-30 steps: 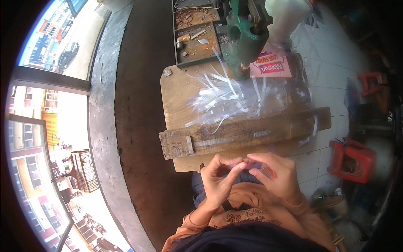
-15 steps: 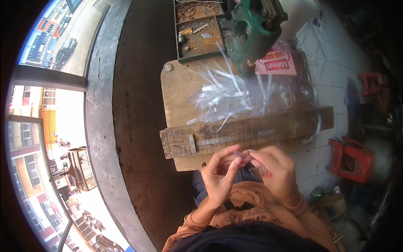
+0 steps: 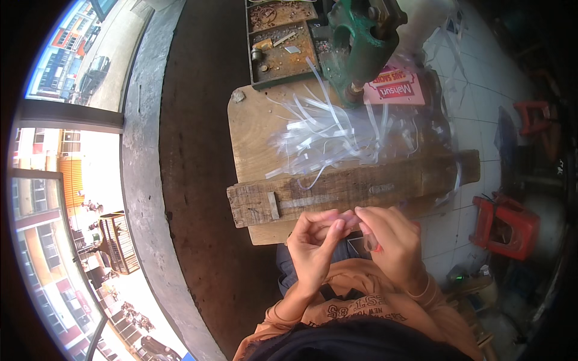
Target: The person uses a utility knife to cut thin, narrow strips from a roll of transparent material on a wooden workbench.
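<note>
My left hand [image 3: 312, 248] and my right hand [image 3: 395, 242] meet fingertip to fingertip in front of my body, just past the near edge of a wooden work table [image 3: 256, 139]. Each is closed in a pinch. What lies between the fingertips is tiny, pale and purplish, and I cannot make it out. Below the right fingers shows a small orange-red bit [image 3: 377, 248], its kind unclear. Beyond the hands, a thick wooden beam [image 3: 349, 191] crosses the table. Behind it lies a loose heap of clear plastic strips [image 3: 328, 135].
A green cast-metal machine [image 3: 361, 51] stands at the table's back, beside a compartmented tray [image 3: 283, 57] of small scraps. A pink printed sheet [image 3: 394, 90] lies to its right. Red plastic stools [image 3: 509, 227] stand on the tiled floor; a concrete ledge [image 3: 144, 120] runs along the left.
My fingertips have shifted slightly against each other, and the right fingers have straightened and turned a little. The orange-red bit shows a little farther left. The table things stay put.
</note>
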{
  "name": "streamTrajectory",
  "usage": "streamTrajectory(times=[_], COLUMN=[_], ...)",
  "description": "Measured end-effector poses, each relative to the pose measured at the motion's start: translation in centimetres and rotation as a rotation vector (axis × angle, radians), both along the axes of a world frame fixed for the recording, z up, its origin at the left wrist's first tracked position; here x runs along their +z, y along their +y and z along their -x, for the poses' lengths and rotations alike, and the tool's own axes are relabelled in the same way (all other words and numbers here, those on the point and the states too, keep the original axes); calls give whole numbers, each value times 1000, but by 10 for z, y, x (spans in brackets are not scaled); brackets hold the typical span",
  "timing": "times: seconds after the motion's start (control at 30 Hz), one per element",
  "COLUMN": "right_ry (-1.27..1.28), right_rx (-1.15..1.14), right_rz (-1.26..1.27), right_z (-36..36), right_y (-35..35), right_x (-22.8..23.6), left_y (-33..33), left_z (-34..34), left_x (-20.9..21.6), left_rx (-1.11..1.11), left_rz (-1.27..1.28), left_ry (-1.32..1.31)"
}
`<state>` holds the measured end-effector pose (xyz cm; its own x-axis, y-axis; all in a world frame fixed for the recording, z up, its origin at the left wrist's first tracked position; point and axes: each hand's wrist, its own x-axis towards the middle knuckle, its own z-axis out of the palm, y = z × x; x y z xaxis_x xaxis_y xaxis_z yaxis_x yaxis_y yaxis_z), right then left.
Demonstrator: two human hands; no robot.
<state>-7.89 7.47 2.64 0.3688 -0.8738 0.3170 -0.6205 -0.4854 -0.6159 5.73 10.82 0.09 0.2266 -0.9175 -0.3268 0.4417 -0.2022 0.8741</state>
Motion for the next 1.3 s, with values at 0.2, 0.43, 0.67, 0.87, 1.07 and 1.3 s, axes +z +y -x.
streamTrajectory(times=[0.2, 0.43, 0.67, 0.87, 1.07, 1.3], right_ry=[5, 33, 44, -84, -169, -94], right_rx=[8, 30, 26, -21, 28, 57], right_rz=[12, 37, 45, -130, -306, -381], right_z=[-2, 0, -2, -8, -21, -55], right_y=[0, -3, -6, -8, -11, -19], right_x=[-6, -9, -5, -2, -12, -16], left_y=[-5, -6, -5, -2, 7, 9], left_z=[-2, -1, -1, -3, -11, -36], left_x=[-1, -1, -1, -4, -15, -26], left_rx=[26, 42, 54, 26, 59, 253], left_rz=[2, -21, -32, -8, -11, 97], left_ry=[-3, 4, 36, 29, -134, -933])
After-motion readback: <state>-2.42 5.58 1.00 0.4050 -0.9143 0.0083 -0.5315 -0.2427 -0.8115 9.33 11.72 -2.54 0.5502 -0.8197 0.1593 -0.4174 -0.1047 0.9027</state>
